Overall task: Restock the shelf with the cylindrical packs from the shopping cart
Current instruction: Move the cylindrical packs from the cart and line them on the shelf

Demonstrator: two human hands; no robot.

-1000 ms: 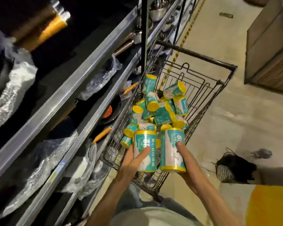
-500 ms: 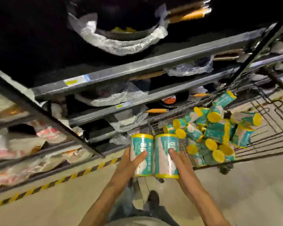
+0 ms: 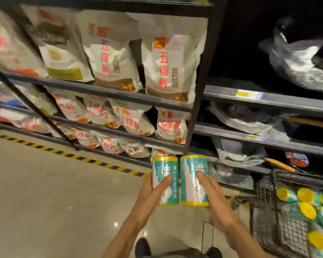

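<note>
Two teal-and-white cylindrical packs with yellow ends stand upright side by side in front of me. My left hand point(image 3: 153, 190) grips the left pack point(image 3: 165, 175) from its left side. My right hand point(image 3: 211, 194) grips the right pack point(image 3: 191, 179) from its right side. Both packs are held above the floor, just before the lowest shelves. The wire shopping cart point(image 3: 265, 211) is at the lower right, with several more packs point(image 3: 306, 207) piled inside. The shelf unit point(image 3: 108, 94) ahead carries white bags with red lettering.
A dark upright post point(image 3: 199, 90) splits the shelving. To its right, shelves point(image 3: 268, 103) hold plastic-wrapped pans, one with an orange handle point(image 3: 280, 164). A yellow-black striped line point(image 3: 67, 153) runs along the floor at the shelf base. My shoes point(image 3: 143, 246) show below.
My view has swung left from the cart to the shelves with bags. Both hands have carried the two packs away from the cart, which now lies at the lower right.
</note>
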